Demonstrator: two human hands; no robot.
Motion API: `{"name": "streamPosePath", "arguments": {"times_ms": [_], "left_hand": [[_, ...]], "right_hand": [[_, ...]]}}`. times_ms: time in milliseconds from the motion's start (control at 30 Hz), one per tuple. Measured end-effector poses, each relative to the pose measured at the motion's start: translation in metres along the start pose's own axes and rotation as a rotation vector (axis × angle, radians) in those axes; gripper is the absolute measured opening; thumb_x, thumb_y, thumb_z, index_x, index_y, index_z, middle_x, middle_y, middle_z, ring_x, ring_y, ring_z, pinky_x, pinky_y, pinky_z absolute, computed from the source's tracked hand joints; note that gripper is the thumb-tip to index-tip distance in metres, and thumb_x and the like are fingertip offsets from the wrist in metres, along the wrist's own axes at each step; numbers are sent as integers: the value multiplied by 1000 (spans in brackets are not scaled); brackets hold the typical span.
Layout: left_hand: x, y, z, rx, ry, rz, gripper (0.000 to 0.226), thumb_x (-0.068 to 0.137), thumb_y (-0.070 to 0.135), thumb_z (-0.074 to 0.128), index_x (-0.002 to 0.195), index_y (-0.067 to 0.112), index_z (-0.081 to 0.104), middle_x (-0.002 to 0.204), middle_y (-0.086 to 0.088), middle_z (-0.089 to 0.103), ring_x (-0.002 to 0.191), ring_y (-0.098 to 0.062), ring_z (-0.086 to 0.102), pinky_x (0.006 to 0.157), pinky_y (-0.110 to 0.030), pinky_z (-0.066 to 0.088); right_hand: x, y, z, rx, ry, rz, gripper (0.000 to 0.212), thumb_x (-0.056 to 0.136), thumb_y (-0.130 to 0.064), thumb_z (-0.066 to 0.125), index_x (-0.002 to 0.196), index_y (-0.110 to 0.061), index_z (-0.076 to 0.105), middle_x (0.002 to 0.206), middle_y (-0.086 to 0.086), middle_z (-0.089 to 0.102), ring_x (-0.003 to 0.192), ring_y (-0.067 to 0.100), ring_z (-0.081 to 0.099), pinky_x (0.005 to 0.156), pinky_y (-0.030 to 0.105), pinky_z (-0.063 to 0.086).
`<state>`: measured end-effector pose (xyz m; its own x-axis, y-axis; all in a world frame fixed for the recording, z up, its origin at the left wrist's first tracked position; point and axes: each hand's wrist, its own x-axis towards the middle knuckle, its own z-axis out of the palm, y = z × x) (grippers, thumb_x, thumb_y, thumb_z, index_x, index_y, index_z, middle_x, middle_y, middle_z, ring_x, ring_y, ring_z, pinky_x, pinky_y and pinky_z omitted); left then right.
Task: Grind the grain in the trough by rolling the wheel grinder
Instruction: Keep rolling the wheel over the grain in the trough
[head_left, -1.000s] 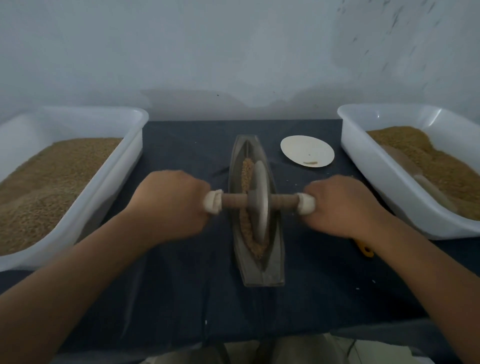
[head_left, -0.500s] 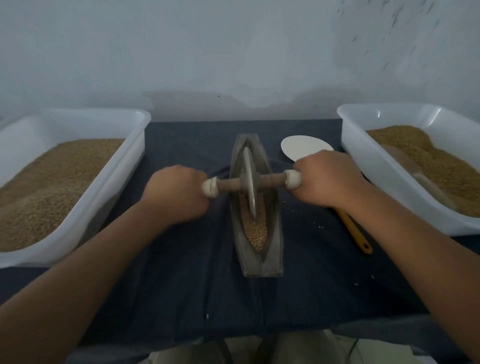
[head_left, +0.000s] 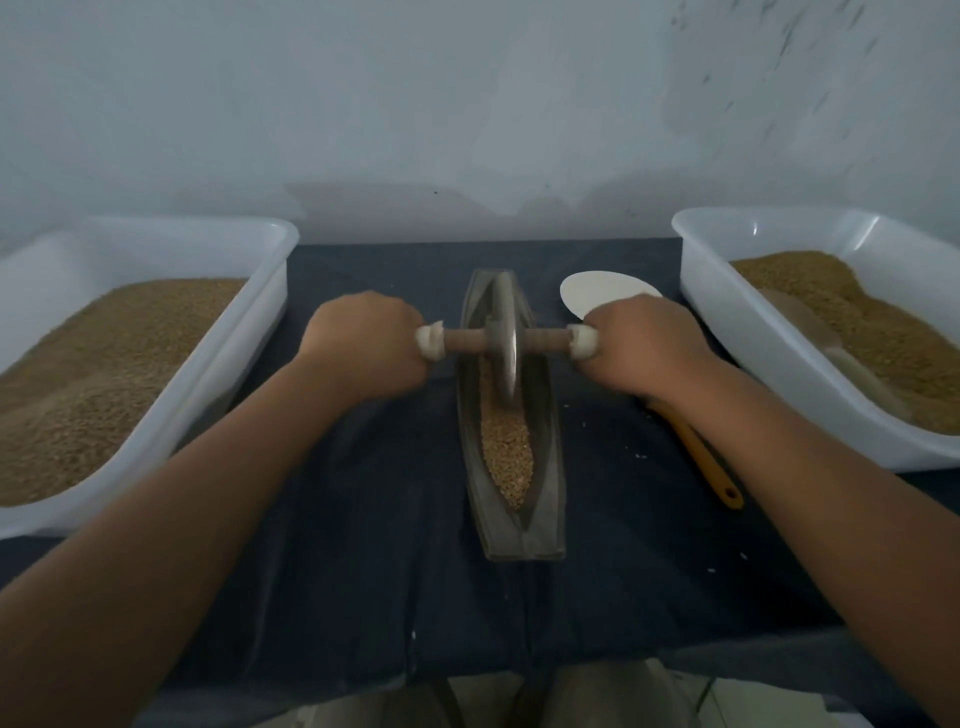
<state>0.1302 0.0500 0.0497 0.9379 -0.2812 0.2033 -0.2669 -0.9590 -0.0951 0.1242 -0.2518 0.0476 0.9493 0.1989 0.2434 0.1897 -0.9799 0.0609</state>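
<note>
Grinder (head_left: 503, 343): upright in the far half of the trough (head_left: 522, 535), its edge down in the groove.
Grain (head_left: 506, 452): lies along the groove, mostly on the near side of the grinder, and looks coarse.
Left hand (head_left: 363, 345): clenched round the left axle end.
Right hand (head_left: 649, 348): clenched round the right axle end.
Risk: an uneven push could tilt the grinder over the rim and spill grain on the cloth (head_left: 363, 519). The trough looks unfixed and may slide.
</note>
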Motion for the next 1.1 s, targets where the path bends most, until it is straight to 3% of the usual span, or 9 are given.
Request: {"name": "streamPosePath", "arguments": {"times_ms": [100, 200, 300, 400, 533, 767, 833, 967, 1100], "left_hand": [[-51, -4, 6, 61, 119, 119, 32, 78, 56, 52, 62, 29, 45, 57, 11, 45, 50, -17, 45, 50, -27, 30], [-67, -9, 10, 0, 130, 168, 37, 78, 61, 49, 58, 31, 42, 50, 13, 42, 43, -7, 38, 46, -22, 21], [-33, -9, 12, -27, 29, 78, 37, 79, 59, 47, 61, 28, 53, 58, 11, 53, 53, -10, 50, 50, -26, 36], [20, -7, 7, -16, 33, -16, 43, 81, 64, 44, 64, 25, 53, 70, 5, 60, 63, -22, 56, 62, -33, 44], [26, 3, -2, 13, 59, -32, 38, 78, 59, 45, 65, 24, 53, 74, 2, 61, 74, -32, 64, 64, -34, 44], [-81, -2, 5, -22, 85, 54, 36, 74, 61, 45, 57, 29, 47, 49, 13, 44, 42, -6, 40, 44, -21, 21], [-72, -2, 7, -46, 8, 23, 35, 75, 60, 45, 61, 28, 52, 55, 12, 50, 48, -7, 46, 46, -22, 26], [-3, -1, 2, -54, -34, -53, 34, 77, 55, 49, 68, 24, 59, 71, 7, 61, 65, -20, 59, 61, -32, 47], [24, -1, -5, -60, -31, -18, 47, 84, 67, 52, 67, 24, 61, 74, 4, 64, 72, -25, 65, 65, -34, 51]], "right_hand": [[-44, 7, -9, 47, -187, -76, 33, 73, -62, 48, 67, -31, 60, 64, -9, 60, 64, 11, 60, 52, 30, 41], [-63, 9, -19, 102, -227, -118, 40, 66, -69, 42, 66, -33, 60, 60, -12, 61, 58, 2, 57, 51, 30, 47], [-34, 4, -13, 60, -138, -114, 33, 73, -60, 52, 64, -28, 58, 60, -8, 58, 58, 7, 54, 50, 28, 38], [11, -1, -4, 8, -9, 12, 26, 77, -45, 56, 71, -21, 58, 69, -4, 58, 68, 22, 58, 58, 33, 45], [18, -2, 2, 12, -28, 45, 26, 82, -45, 55, 85, -19, 60, 80, -3, 61, 82, 28, 62, 71, 37, 54], [-61, 5, -25, 75, -163, -116, 43, 63, -70, 37, 60, -33, 58, 52, -13, 56, 50, 0, 52, 44, 25, 31], [-52, 4, -23, 62, -192, -114, 42, 64, -69, 40, 61, -31, 59, 55, -11, 58, 53, 2, 54, 46, 27, 37], [-3, 0, -4, 15, -15, 1, 35, 85, -54, 51, 69, -23, 58, 67, -5, 58, 65, 18, 56, 55, 31, 41], [11, -2, 3, 4, 61, 52, 31, 83, -47, 52, 72, -18, 55, 68, -4, 55, 67, 24, 57, 57, 32, 42]]}}
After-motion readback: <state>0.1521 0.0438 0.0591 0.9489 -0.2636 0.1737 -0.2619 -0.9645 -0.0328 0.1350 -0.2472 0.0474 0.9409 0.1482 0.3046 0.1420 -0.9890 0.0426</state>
